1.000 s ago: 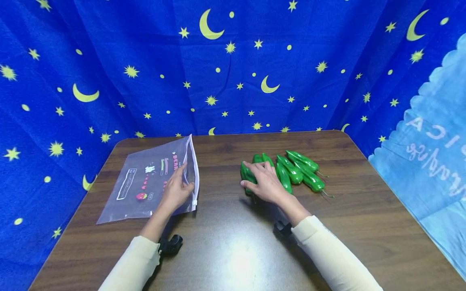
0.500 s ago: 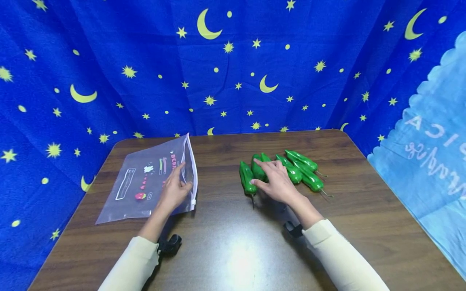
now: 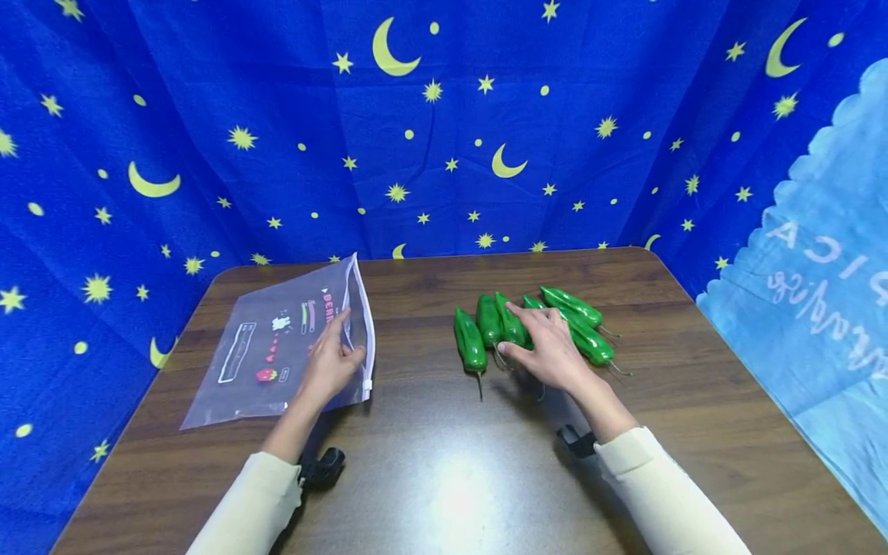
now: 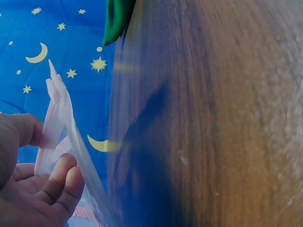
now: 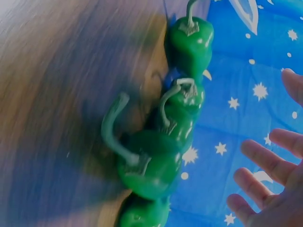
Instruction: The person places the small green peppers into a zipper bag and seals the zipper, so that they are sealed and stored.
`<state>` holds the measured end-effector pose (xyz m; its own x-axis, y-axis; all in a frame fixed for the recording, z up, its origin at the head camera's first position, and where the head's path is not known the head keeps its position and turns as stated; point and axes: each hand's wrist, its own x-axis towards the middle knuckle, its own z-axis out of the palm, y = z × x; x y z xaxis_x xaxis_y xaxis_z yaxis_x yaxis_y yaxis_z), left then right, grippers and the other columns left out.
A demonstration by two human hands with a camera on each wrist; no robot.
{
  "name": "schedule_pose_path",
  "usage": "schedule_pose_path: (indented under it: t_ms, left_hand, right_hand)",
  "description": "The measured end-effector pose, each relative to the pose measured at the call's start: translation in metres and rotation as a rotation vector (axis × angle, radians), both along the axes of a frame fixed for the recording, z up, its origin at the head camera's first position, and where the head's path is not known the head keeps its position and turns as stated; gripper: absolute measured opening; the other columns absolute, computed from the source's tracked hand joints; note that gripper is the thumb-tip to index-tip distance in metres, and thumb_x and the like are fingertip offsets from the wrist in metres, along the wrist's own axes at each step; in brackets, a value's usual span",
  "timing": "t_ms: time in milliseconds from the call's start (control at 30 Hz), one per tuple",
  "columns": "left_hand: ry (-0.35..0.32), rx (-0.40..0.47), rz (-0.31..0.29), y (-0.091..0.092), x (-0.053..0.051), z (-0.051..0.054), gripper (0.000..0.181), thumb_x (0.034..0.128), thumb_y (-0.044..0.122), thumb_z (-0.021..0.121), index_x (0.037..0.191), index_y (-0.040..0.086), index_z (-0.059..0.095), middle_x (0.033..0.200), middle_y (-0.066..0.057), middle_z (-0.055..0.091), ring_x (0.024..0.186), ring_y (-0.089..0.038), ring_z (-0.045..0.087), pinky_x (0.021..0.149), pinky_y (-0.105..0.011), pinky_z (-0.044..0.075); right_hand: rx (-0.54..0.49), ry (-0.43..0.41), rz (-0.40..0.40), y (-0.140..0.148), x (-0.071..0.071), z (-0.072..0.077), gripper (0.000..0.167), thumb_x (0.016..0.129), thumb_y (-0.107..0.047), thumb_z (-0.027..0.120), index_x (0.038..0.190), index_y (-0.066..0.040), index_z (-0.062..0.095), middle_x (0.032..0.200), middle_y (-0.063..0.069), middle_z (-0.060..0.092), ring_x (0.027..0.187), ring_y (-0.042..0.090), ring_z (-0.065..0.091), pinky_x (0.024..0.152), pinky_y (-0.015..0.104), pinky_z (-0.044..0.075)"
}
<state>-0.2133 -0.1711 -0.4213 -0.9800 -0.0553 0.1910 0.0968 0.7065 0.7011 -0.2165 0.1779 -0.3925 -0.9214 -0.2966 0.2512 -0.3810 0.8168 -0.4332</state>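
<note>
A clear slider zip bag [image 3: 257, 347] with pink print lies on the left of the table, its mouth parted and facing right. My left hand [image 3: 331, 366] holds the bag by its mouth; the left wrist view shows curled fingers [image 4: 59, 182] at the film edge. Several glossy green peppers [image 3: 470, 343] with stems lie in a row right of centre. Over the middle of that row hovers my right hand [image 3: 548, 351], fingers spread and relaxed, partly hiding some peppers. In the right wrist view that hand [image 5: 272, 189] is apart from the peppers [image 5: 151, 165].
The brown wooden table [image 3: 430, 432] reaches back to a blue curtain [image 3: 277, 100] with moons and stars. A light blue cloth [image 3: 825, 293] with lettering hangs at the right. Black wrist cameras [image 3: 322, 469] sit under both wrists.
My right hand has moved right along the row, uncovering the leftmost peppers, which now lie slightly apart. The left hand and the bag have stayed in place.
</note>
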Motion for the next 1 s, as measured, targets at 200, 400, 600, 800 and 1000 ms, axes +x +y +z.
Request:
schedule_pose_path:
  t_ms: [200,400,600,800,1000]
  left_hand:
    - [0.003,0.001,-0.014,0.000,0.000,0.000,0.075,0.0779,0.008,0.063,0.146,0.007,0.031,0.103,-0.021,0.058,0.061,-0.012,0.054,0.062,-0.030,0.047]
    - [-0.011,0.008,-0.023,0.000,0.000,-0.001,0.076,0.0782,0.009,0.063,0.147,0.007,0.030,0.106,-0.020,0.057,0.061,-0.013,0.054,0.061,-0.029,0.047]
    - [-0.009,0.000,-0.010,0.000,0.000,-0.002,0.076,0.0778,0.008,0.063,0.147,0.008,0.030,0.096,-0.018,0.059,0.061,-0.013,0.055,0.067,-0.034,0.049]
    - [-0.020,0.008,-0.015,-0.001,0.000,0.000,0.077,0.0785,0.009,0.062,0.147,0.008,0.029,0.098,-0.018,0.058,0.061,-0.013,0.054,0.062,-0.030,0.048]
    - [-0.012,0.007,-0.021,-0.001,0.000,-0.001,0.076,0.0774,0.007,0.062,0.147,0.006,0.030,0.115,-0.022,0.056,0.062,-0.012,0.054,0.061,-0.028,0.047]
  right_hand:
    - [-0.009,-0.020,-0.033,0.015,0.000,-0.002,0.070,0.084,-0.039,0.067,0.144,-0.016,0.039,0.138,0.015,0.051,0.114,0.032,0.040,0.096,0.052,0.032]
    - [-0.025,-0.033,-0.067,0.032,0.001,-0.002,0.071,0.084,-0.038,0.067,0.145,-0.016,0.038,0.140,0.015,0.049,0.120,0.037,0.037,0.100,0.057,0.029]
    - [-0.040,-0.015,-0.101,0.047,0.000,-0.003,0.069,0.084,-0.036,0.068,0.143,-0.012,0.040,0.140,0.018,0.048,0.119,0.039,0.038,0.101,0.056,0.028]
    - [-0.047,0.010,-0.146,0.060,0.001,-0.006,0.069,0.084,-0.035,0.068,0.142,-0.009,0.041,0.139,0.022,0.047,0.108,0.038,0.041,0.093,0.052,0.031]
    - [-0.060,0.014,-0.187,0.073,0.002,-0.010,0.068,0.084,-0.033,0.068,0.141,-0.007,0.041,0.136,0.025,0.049,0.110,0.042,0.041,0.094,0.054,0.030]
